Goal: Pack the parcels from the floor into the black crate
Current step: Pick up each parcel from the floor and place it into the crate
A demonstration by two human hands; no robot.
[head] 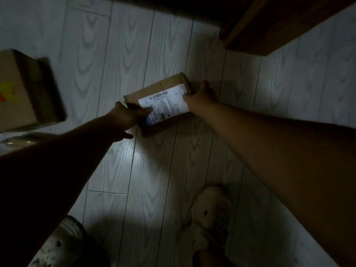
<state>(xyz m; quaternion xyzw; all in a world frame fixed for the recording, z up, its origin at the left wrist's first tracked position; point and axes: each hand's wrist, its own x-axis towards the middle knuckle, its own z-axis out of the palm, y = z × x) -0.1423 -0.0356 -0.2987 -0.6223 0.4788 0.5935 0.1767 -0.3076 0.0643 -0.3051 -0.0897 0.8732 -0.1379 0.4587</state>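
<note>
The room is dim. The person bends low, both arms stretched down to a flat brown cardboard parcel with a white shipping label point(163, 87) on the pale wood-grain plank floor point(154, 170). The left hand point(125, 118) clasps the parcel's near-left end, thumb lying across the label. The right hand point(200, 95) clasps the opposite end, thumb on top and fingers wrapped out of sight round the far edge. In the gloom I cannot tell whether the parcel rests on the boards or has just cleared them.

The black crate is nowhere to be seen from here, so the parcel has some way to travel.

The hold is only at the two short ends. If either hand slackens, I judge the parcel could tip and fall. The left thumb sits on the glossy label, which may be slippery.

A dark wooden piece of furniture point(269, 26) overhangs just beyond, and a lift straight up could knock against it. A larger tan cardboard box with a yellow and red sticker point(23, 93) stands well to the left. Pale clog shoes point(212, 209) are planted close below, where a dropped parcel might land.
</note>
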